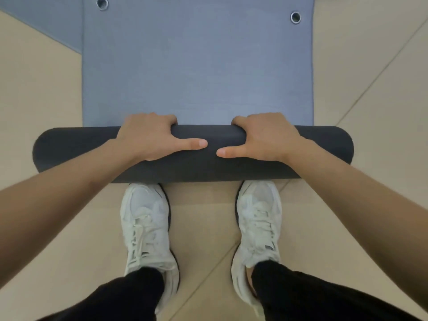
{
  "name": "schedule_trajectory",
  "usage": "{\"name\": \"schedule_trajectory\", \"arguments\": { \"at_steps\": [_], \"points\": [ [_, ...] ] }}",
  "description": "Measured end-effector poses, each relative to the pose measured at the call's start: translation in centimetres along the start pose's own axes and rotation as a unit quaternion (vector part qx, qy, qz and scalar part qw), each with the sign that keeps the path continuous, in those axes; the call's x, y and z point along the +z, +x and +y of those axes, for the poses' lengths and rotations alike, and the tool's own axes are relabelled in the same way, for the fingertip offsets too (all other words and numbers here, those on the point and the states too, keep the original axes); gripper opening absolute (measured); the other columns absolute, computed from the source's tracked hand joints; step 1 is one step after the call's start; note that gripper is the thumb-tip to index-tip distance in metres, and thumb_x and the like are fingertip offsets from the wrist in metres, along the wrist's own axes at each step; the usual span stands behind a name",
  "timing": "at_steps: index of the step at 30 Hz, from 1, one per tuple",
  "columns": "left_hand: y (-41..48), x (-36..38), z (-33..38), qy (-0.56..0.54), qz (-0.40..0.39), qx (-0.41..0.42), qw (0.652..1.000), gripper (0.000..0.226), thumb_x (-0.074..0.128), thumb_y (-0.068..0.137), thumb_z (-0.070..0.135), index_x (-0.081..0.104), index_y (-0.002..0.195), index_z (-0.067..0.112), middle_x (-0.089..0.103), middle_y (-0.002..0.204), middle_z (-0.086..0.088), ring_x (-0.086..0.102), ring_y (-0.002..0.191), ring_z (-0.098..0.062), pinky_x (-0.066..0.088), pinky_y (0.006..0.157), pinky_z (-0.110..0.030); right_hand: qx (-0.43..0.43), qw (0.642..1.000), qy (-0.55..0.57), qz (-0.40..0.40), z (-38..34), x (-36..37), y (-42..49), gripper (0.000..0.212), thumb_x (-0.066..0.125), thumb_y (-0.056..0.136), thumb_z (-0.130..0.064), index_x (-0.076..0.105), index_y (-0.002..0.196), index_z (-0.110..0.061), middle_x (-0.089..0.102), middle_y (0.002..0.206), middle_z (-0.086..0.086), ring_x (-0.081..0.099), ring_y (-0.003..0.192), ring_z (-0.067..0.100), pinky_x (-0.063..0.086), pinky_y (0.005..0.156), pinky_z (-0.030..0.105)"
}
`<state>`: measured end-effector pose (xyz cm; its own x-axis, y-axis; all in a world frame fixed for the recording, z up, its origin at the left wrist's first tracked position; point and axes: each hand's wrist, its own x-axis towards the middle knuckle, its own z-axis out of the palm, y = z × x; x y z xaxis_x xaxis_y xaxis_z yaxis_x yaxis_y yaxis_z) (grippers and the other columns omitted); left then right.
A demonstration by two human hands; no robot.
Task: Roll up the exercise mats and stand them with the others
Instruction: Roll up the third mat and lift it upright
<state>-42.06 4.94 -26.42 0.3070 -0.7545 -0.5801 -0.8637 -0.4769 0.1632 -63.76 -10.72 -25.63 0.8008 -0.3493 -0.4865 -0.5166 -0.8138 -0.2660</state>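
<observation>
A blue exercise mat (196,72) lies flat on the floor ahead of me, with two metal eyelets at its far end. Its near end is rolled into a thick dark grey roll (222,135) lying across the view, just beyond my shoes. My left hand (150,135) grips the roll left of centre, fingers curled over its far side and thumb stretched along the top. My right hand (264,135) grips it right of centre in the same way. The two thumbs point at each other, a small gap apart.
A second blue mat (46,22) lies flat at the upper left, partly under the first. My white sneakers (148,225) stand on the beige tiled floor (370,66) right behind the roll. The rolled mats of the task are out of view.
</observation>
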Motion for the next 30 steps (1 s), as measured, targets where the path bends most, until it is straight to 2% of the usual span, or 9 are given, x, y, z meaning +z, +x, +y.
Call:
{"name": "schedule_trajectory", "arguments": {
  "at_steps": [2, 7, 10, 14, 16, 19, 23, 27, 30],
  "points": [
    [-0.2, -0.1, 0.2, 0.01, 0.01, -0.014, 1.0, 0.102, 0.014, 0.053, 0.112, 0.059, 0.094, 0.03, 0.066, 0.082, 0.004, 0.06, 0.078, -0.02, 0.046, 0.071, -0.037, 0.003, 1.0, 0.001, 0.002, 0.1, -0.2, 0.2, 0.079, 0.038, 0.072, -0.099, 0.056, 0.103, -0.029, 0.062, 0.081, -0.007, 0.056, 0.073, 0.01, 0.041, 0.065, 0.034],
    [-2.9, 2.8, 1.9, 0.044, 0.188, 0.065, 0.979, 0.086, 0.019, 0.091, 0.084, 0.061, 0.13, 0.019, 0.07, 0.121, -0.007, 0.063, 0.109, -0.034, 0.044, 0.096, -0.046, 0.012, 1.0, 0.001, 0.01, 0.3, -0.1, 0.2, 0.08, 0.037, 0.07, -0.101, 0.056, 0.106, -0.031, 0.063, 0.083, -0.009, 0.058, 0.077, 0.013, 0.044, 0.069, 0.035],
    [-3.0, 3.1, 2.3, 0.034, 0.208, 0.056, 0.976, 0.075, 0.023, 0.097, 0.073, 0.061, 0.13, 0.018, 0.071, 0.12, -0.008, 0.064, 0.108, -0.035, 0.043, 0.097, -0.046, 0.022, 1.0, 0.004, 0.004, 0.3, -0.1, 0.5, 0.083, 0.037, 0.07, -0.101, 0.056, 0.11, -0.032, 0.063, 0.087, -0.009, 0.06, 0.083, 0.016, 0.044, 0.071, 0.036],
    [-1.0, 1.4, 2.0, 0.052, 0.162, 0.043, 0.985, 0.076, 0.016, 0.096, 0.077, 0.061, 0.124, 0.023, 0.07, 0.109, -0.005, 0.064, 0.099, -0.032, 0.046, 0.085, -0.043, 0.039, 0.998, -0.02, 0.05, -0.2, -0.1, 0.5, 0.088, 0.034, 0.079, -0.095, 0.056, 0.132, -0.029, 0.064, 0.115, -0.003, 0.058, 0.106, 0.023, 0.042, 0.088, 0.037],
    [0.6, 0.1, 1.7, 0.034, 0.114, 0.038, 0.992, 0.075, 0.013, 0.094, 0.081, 0.061, 0.117, 0.027, 0.069, 0.101, -0.001, 0.064, 0.092, -0.029, 0.049, 0.078, -0.041, 0.038, 0.99, -0.029, 0.13, -0.8, 0.4, 0.0, 0.087, 0.034, 0.086, -0.086, 0.052, 0.143, -0.024, 0.06, 0.133, 0.002, 0.055, 0.119, 0.029, 0.038, 0.101, 0.043],
    [3.7, -1.9, 1.3, -0.012, 0.017, 0.011, 1.0, 0.074, 0.013, 0.091, 0.086, 0.062, 0.105, 0.033, 0.068, 0.1, 0.002, 0.061, 0.094, -0.028, 0.048, 0.081, -0.042, 0.028, 0.965, -0.025, 0.261, -2.1, 2.2, -1.0, 0.079, 0.041, 0.092, -0.075, 0.057, 0.141, -0.016, 0.06, 0.138, 0.008, 0.055, 0.122, 0.034, 0.038, 0.107, 0.049],
    [6.0, -2.9, 1.0, -0.047, -0.044, -0.003, 0.998, 0.076, 0.014, 0.091, 0.087, 0.068, 0.11, 0.037, 0.069, 0.113, 0.005, 0.06, 0.106, -0.027, 0.047, 0.091, -0.045, 0.04, 0.968, -0.078, 0.234, -2.6, 4.4, -1.1, 0.082, 0.037, 0.097, -0.073, 0.045, 0.153, -0.014, 0.046, 0.155, 0.016, 0.039, 0.145, 0.039, 0.023, 0.122, 0.058],
    [5.7, -2.7, 1.1, -0.039, 0.074, -0.001, 0.996, 0.063, 0.027, 0.097, 0.077, 0.069, 0.116, 0.034, 0.071, 0.112, 0.004, 0.062, 0.106, -0.029, 0.043, 0.08, -0.039, 0.036, 0.965, -0.084, 0.248, -1.8, 3.9, 0.4, 0.081, 0.035, 0.095, -0.075, 0.051, 0.148, -0.015, 0.053, 0.148, 0.014, 0.046, 0.137, 0.038, 0.028, 0.119, 0.056],
    [4.0, -2.7, 1.2, -0.079, 0.161, 0.025, 0.984, 0.068, 0.029, 0.091, 0.075, 0.068, 0.126, 0.032, 0.073, 0.122, 0.003, 0.064, 0.114, -0.029, 0.048, 0.087, -0.042, 0.038, 0.969, -0.085, 0.229, -1.1, 2.5, 1.9, 0.081, 0.03, 0.094, -0.078, 0.052, 0.145, -0.019, 0.057, 0.142, 0.007, 0.051, 0.129, 0.032, 0.033, 0.115, 0.05]
  ]
}}
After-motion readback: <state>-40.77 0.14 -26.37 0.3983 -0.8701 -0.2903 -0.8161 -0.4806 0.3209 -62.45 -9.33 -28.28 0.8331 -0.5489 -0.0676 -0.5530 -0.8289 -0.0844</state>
